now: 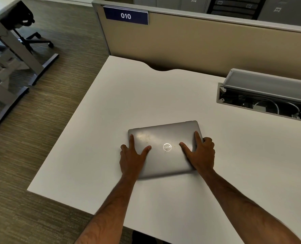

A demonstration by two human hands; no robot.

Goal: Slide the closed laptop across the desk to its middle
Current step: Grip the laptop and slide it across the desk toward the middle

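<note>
A closed grey laptop [163,138] with a round logo on its lid lies flat on the white desk [111,106], toward the desk's left-centre. My left hand [132,155] grips its left edge, thumb and forefinger resting on the lid, other fingers curled over the side. My right hand [201,154] holds the right edge the same way, thumb and forefinger spread on the lid. Both forearms reach in from the bottom of the view.
An open cable tray [266,101] with wires is set into the desk at the back right. A beige partition [199,43] with a "010" sign [126,15] backs the desk. The desk's left edge drops to carpet; another desk's legs and an office chair [22,23] stand far left.
</note>
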